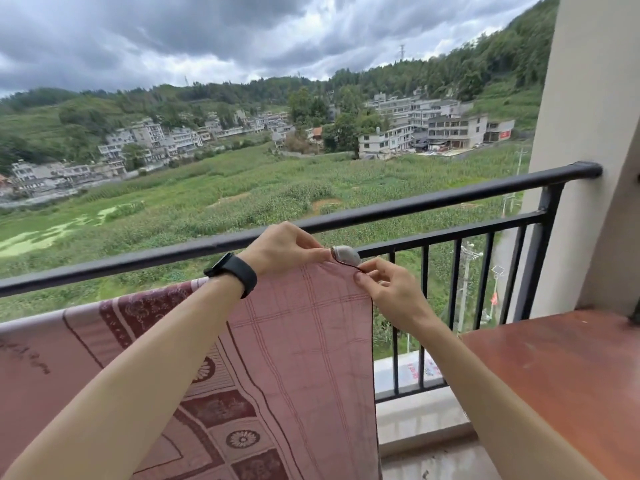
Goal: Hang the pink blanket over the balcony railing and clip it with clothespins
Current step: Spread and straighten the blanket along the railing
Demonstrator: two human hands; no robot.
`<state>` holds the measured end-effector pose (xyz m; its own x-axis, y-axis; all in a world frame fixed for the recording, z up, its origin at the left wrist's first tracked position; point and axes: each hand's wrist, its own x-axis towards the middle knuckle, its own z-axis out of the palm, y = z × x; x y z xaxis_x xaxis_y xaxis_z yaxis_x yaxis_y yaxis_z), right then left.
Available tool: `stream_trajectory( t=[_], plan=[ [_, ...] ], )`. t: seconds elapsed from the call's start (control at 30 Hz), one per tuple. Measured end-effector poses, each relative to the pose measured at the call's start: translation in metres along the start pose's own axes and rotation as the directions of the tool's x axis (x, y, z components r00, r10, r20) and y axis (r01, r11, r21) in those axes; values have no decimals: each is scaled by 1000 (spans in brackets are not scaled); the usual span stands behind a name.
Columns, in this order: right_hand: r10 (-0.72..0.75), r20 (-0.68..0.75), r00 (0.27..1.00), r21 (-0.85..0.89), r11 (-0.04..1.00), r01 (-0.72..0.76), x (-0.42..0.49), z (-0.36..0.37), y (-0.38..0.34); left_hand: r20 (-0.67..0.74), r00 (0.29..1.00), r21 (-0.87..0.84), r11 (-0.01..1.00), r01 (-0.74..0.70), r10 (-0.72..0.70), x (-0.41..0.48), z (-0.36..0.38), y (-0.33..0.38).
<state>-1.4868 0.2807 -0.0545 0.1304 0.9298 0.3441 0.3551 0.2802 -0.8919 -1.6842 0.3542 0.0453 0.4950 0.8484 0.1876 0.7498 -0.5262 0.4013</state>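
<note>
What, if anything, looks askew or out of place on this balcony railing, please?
The pink blanket hangs askew: its top edge slants down leftward below the top rail, only the right corner raised, where the left hand pinches a pale clothespin and the right hand the hem.

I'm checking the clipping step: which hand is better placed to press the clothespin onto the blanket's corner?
Probably the left hand: its fingertips pinch the end of the clothespin at the top corner of the pink blanket. The right hand pinches the blanket's edge just below, holding it steady.
</note>
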Motion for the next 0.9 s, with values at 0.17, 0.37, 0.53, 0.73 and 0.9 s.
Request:
stream_trajectory(
  t=[0.17, 0.37, 0.53, 0.73, 0.9],
  plan=[
    [-49, -58, 997, 74, 996, 54, 6, 18, -20, -248, 967, -71, 994, -86, 66, 2, -9, -9],
    [-17, -170, 985, 12, 1000, 20, 22, 31, -19, -133, 991, -32, 999, -8, 4, 13, -11, -16],
    [127, 107, 986, 31, 991, -131, 17, 58, 12, -107, 994, 39, 999, -35, 39, 15, -17, -36],
    [112, -66, 991, -71, 991, -117, 27, 89, 19, -106, 992, 47, 997, -56, 61, 25, -11, -41],
    [75, -160, 984, -30, 996, -81, 42, 97, 15, -335, 941, 121, 993, -16, 56, 29, -8, -45]
  ],
)
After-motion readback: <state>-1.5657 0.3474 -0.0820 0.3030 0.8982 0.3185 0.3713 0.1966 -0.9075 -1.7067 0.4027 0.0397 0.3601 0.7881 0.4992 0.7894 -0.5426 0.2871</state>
